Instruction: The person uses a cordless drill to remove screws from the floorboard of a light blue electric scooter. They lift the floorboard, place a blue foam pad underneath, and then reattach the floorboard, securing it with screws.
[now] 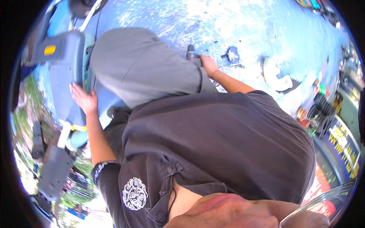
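Note:
My left hand (84,99) is stretched out with its fingers straight, the palm against or just beside the large grey-blue body panel (66,81) of a vehicle that looks like a scooter. A darker grey flap with an orange reflector (49,50) sits at the panel's far end. Beside my bent knee, my right hand (209,66) is closed around a dark power tool with a cylindrical nose (191,52), which looks like a drill. My fingers and the grey trouser leg (140,64) hide most of the tool's body.
On the worn blue floor (171,19) to the right lie a small dark part (232,55) and a white curved piece (279,79). Black rings (322,112) are heaped farther right. A wheel (85,7) shows at the far left, and a dark grey panel (56,173) at the lower left.

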`<state>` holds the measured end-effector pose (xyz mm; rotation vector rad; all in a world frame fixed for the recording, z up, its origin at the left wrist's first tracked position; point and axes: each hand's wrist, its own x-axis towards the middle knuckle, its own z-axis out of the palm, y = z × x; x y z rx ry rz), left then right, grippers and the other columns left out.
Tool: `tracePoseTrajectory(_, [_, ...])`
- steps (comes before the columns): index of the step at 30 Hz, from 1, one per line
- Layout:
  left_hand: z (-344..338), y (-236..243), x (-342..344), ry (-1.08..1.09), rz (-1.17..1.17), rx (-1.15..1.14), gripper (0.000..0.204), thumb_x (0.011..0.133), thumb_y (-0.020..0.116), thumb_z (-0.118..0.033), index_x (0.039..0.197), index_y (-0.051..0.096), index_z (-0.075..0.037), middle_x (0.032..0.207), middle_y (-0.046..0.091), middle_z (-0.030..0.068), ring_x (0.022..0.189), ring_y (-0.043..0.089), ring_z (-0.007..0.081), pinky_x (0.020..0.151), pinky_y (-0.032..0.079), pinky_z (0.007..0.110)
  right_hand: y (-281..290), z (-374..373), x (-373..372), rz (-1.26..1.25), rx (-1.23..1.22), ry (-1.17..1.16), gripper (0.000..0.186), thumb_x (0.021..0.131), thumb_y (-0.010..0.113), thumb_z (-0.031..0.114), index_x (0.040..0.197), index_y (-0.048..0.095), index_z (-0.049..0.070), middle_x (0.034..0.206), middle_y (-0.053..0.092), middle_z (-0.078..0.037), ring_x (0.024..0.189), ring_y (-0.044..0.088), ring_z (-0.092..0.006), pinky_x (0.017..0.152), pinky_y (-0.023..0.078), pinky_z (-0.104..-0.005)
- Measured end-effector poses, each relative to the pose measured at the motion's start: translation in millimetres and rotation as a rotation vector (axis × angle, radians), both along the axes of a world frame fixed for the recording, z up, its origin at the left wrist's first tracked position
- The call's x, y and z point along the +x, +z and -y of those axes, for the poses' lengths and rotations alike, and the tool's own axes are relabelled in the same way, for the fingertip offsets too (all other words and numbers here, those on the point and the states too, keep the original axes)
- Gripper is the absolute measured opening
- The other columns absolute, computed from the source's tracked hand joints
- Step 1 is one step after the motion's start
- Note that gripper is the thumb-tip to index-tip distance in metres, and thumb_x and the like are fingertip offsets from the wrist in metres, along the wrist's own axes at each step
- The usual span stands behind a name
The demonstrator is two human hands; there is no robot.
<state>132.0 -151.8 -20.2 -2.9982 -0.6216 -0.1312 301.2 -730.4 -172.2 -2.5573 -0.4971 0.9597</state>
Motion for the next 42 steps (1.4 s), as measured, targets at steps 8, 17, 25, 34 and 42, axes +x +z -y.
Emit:
tracePoseTrajectory(8, [-19,3,14,0.213,-0.057,-0.053,0.084,0.087,0.073,-0.032,0.155,0.039,0.003,0.153,0.040,0.0309,0.137,0.042,0.0480,0.117,0.035,0.052,-81,0,-52,0.243,-0.239,0.231,0.054,0.090,0.061,0.015,0.141,0.050,0.005,0.122,0.064,-0.016,0.121,0.057,-0.0345,0.100,0.045,-0.0478])
tracePoseTrajectory(17, [-61,7,15,0.160,-0.094,-0.258,0.048,0.103,0.055,-0.033,0.136,0.064,0.000,0.139,0.053,0.0240,0.129,0.054,0.0383,0.110,0.042,0.046,-86,-8,-79,0.068,-0.219,0.141,0.059,0.091,0.061,0.012,0.147,0.046,0.005,0.129,0.061,-0.016,0.127,0.055,-0.0346,0.103,0.046,-0.0489])
tracePoseTrajectory(25, [-69,3,9,0.141,-0.087,-0.204,0.047,0.103,0.052,-0.033,0.135,0.065,-0.001,0.141,0.053,0.0227,0.131,0.052,0.0363,0.112,0.040,0.045,-105,29,-72,-0.204,-0.048,0.042,0.061,0.086,0.065,0.016,0.145,0.050,0.007,0.131,0.061,-0.018,0.122,0.058,-0.0406,0.103,0.050,-0.0478])
tracePoseTrajectory(34, [-95,-15,-7,0.050,-0.125,-0.139,0.050,0.102,0.054,-0.032,0.140,0.061,0.000,0.140,0.053,0.0253,0.133,0.051,0.0375,0.112,0.040,0.046,-102,96,33,0.060,-0.363,-0.345,0.050,0.088,0.063,0.020,0.138,0.059,0.013,0.131,0.062,-0.022,0.117,0.064,-0.0422,0.100,0.053,-0.0503])
tracePoseTrajectory(42, [-93,-14,-6,0.022,-0.186,-0.053,0.053,0.099,0.059,-0.033,0.141,0.059,-0.001,0.139,0.053,0.0256,0.130,0.053,0.0402,0.110,0.043,0.047,-91,186,92,-0.127,-0.558,-0.159,0.048,0.098,0.058,0.037,0.137,0.055,0.009,0.134,0.065,-0.021,0.121,0.065,-0.0398,0.100,0.053,-0.0527])
